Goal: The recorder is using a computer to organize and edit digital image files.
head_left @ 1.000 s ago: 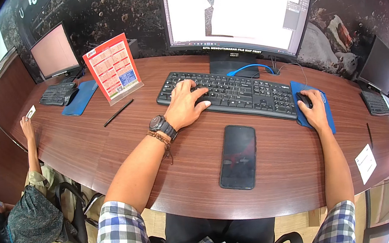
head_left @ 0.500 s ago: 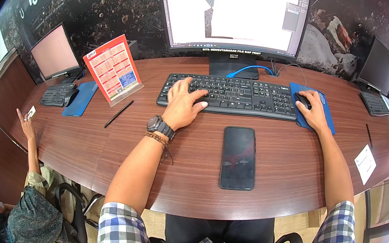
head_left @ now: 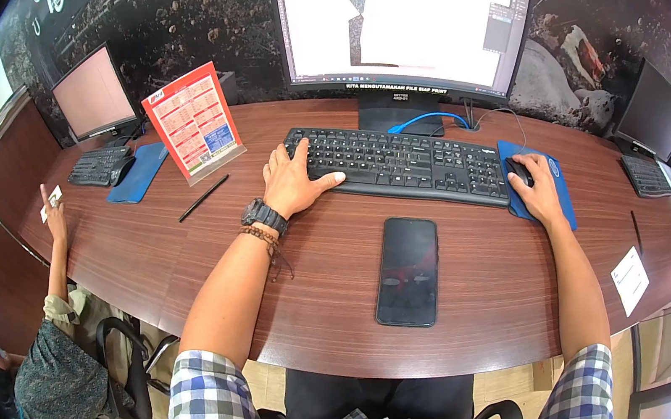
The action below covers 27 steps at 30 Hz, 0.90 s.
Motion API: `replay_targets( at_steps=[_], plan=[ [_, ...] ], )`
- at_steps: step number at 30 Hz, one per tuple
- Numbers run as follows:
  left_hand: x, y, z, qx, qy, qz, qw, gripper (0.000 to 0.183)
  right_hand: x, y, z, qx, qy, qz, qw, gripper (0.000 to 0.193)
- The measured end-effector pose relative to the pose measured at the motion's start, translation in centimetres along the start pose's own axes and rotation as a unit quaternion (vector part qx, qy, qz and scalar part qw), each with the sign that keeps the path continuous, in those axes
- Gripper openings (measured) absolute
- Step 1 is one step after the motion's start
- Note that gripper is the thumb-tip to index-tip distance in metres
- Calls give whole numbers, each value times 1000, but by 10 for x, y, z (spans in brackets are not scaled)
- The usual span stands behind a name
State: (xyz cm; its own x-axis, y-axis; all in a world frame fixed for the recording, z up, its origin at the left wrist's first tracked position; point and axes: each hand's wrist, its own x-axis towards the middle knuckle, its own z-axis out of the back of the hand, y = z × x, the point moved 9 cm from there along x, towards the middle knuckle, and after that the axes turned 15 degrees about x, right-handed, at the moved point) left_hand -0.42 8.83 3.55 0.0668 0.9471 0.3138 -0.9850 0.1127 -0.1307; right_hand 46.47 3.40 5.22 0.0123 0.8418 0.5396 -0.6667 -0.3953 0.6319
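My left hand (head_left: pixel 290 186) rests on the left end of a black keyboard (head_left: pixel 423 166), fingers apart and thumb stretched toward the space bar. A dark watch (head_left: pixel 264 216) and a beaded bracelet (head_left: pixel 258 236) are on that wrist. My right hand (head_left: pixel 543 192) is curled over a black mouse (head_left: pixel 520 172), which sits on a blue mouse pad (head_left: pixel 565 213). Behind the keyboard stands a wide monitor (head_left: pixel 412 17) with an editing window showing a mostly white picture. A black smartphone (head_left: pixel 407 272) lies face up between my forearms.
To the left stand a red-framed sign (head_left: pixel 193 126) and a thin black pen (head_left: pixel 204 199). Another person's hand (head_left: pixel 55 217) rests at the desk's far left, by a second keyboard (head_left: pixel 97 165). White paper (head_left: pixel 630 281) lies at the right edge, near a third monitor (head_left: pixel 655 110).
My left hand has shifted left along the keyboard to its end, fingers now over the leftmost keys. My right hand stays on the mouse. The other person's hand has moved slightly.
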Motion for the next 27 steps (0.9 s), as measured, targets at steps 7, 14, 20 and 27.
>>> replay_targets(
  at_steps=[7, 14, 20, 27],
  plan=[
    [-1, 1, 0, 4, -9, 1, 1000, 110, 0, 1, 2, -13, -6, -2, 1000, 38],
    [-2, -2, 2, 16, -15, 1, 1000, 109, -1, 3, 5, -13, -18, 1, 1000, 36],
    [-4, -5, 8, 16, -2, 3, 1000, 107, -1, 4, 5, -10, -21, 12, 1000, 35],
    [-3, -2, 4, 24, -11, 1, 1000, 107, -1, 6, 6, -10, -23, 15, 1000, 35]
  ],
)
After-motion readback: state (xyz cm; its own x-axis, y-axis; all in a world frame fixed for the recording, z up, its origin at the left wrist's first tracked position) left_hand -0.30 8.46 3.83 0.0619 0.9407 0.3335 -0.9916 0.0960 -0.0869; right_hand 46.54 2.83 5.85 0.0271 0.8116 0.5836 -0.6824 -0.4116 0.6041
